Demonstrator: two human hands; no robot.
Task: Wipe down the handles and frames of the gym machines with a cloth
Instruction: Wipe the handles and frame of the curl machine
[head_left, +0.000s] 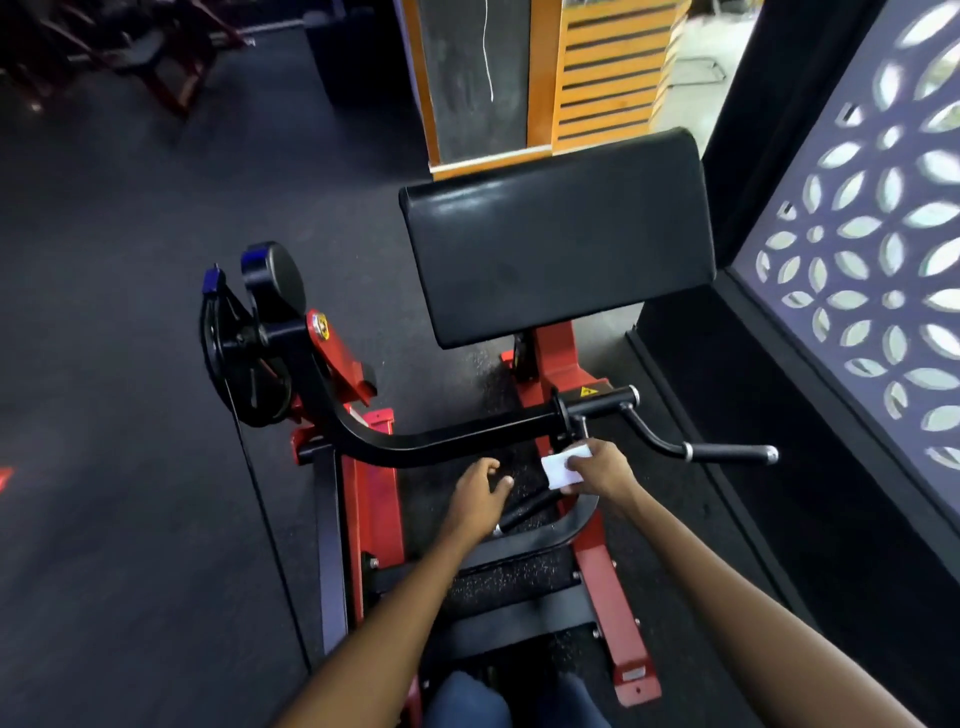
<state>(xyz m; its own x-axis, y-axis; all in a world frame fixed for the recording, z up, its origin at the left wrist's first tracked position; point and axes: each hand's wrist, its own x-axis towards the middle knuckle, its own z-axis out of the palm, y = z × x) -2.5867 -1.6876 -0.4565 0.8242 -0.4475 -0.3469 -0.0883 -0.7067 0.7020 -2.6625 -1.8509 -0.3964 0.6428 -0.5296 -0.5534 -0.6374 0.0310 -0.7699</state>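
A red and black curl machine stands before me, with a black arm pad (558, 234) on a red frame (558, 358). A curved black lever arm (441, 441) runs across it to a handle (727, 453) sticking out on the right. My right hand (597, 470) pinches a small white cloth (561, 470) just below the lever's joint, beside the handle mount. My left hand (480, 491) hovers under the lever arm with its fingers loosely curled, holding nothing. A second handle (524, 512) lies partly hidden beneath both hands.
A black weight plate (244, 364) hangs on the machine's left side. An orange and black pillar (483, 78) rises behind the pad. A perforated wall panel (872, 249) closes the right side. Dark rubber floor (119, 338) spreads to the left, with other red equipment (156, 57) far back.
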